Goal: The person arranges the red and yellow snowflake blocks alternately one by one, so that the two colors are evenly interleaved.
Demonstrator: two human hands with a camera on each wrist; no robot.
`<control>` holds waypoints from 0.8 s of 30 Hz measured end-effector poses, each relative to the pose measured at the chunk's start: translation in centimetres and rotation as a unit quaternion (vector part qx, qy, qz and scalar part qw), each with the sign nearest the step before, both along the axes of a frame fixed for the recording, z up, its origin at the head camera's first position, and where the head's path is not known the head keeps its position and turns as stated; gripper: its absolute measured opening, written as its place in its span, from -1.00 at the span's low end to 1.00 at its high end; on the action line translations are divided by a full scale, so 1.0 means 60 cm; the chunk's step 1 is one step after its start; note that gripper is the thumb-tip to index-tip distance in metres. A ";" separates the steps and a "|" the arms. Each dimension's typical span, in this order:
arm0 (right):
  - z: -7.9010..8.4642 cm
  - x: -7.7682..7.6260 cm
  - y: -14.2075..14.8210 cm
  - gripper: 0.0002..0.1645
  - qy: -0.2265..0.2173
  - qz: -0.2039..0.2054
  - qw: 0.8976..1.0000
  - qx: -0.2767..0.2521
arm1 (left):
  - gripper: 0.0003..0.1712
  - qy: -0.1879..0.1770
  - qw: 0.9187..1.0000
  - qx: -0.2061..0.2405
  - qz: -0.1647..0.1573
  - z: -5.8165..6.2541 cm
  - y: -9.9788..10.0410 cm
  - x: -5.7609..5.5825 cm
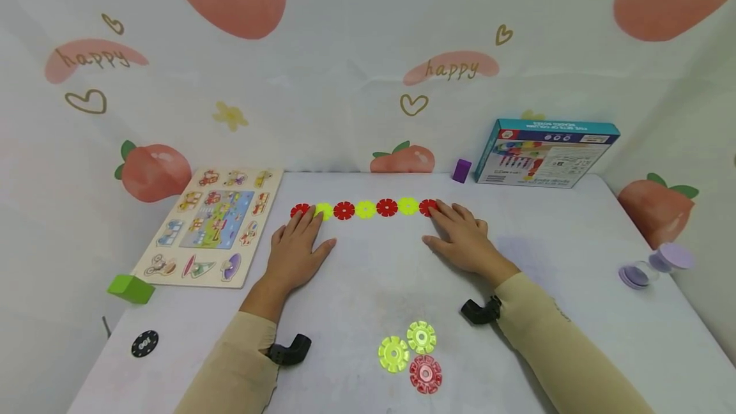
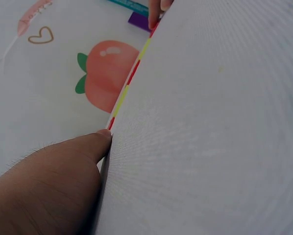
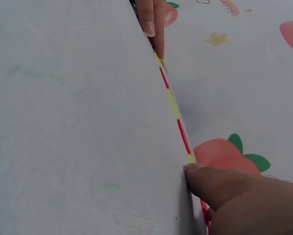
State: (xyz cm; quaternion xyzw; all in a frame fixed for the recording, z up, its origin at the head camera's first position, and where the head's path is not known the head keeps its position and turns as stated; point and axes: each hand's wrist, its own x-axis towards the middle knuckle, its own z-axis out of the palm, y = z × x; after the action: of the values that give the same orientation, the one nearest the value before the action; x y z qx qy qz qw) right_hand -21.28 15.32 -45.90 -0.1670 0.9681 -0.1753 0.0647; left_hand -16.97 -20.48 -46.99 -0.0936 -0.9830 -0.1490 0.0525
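Observation:
A straight row of red and yellow notched discs, alternating in colour, lies flat across the back of the table; a red disc [image 1: 387, 207] sits right of its middle. At the row's left end my left hand [image 1: 296, 251] lies palm down, its straight fingertips on the end red disc [image 1: 300, 210] and the neighbouring yellow disc [image 1: 324, 211]. Fingers of my right hand [image 1: 462, 238] touch the red disc [image 1: 428, 207] at the right end. Nearer the front edge, two loose yellow discs [image 1: 393, 354] and one loose red disc [image 1: 426, 374] lie close together.
A wooden picture puzzle board [image 1: 244, 273] lies at left, with a green block [image 1: 131, 289] and a black chip [image 1: 145, 344] near it. Towards the back right are a purple block [image 1: 462, 170] and a propped box [image 1: 535, 158]. A lilac sand timer [image 1: 655, 266] is at far right.

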 end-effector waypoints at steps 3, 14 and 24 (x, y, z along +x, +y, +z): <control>0.001 -0.002 -0.001 0.00 0.001 -0.006 1.000 0.005 | -0.15 0.000 1.000 0.001 0.000 0.002 0.001 -0.001; -0.002 -0.003 -0.002 0.05 -0.004 -0.007 1.000 0.012 | -0.16 -0.008 1.000 0.001 0.001 0.002 0.002 0.001; 0.007 0.034 0.017 -0.24 -0.026 0.001 0.958 -0.285 | -0.15 -0.010 1.000 0.005 0.001 0.008 0.002 0.002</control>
State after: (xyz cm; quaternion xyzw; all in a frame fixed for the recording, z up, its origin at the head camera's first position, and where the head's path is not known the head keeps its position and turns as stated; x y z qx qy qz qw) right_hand -19.24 16.32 -45.47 -0.1745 0.8759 -0.4480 0.0396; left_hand -16.82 -20.33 -46.54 -0.0910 -0.9828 -0.1550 0.0429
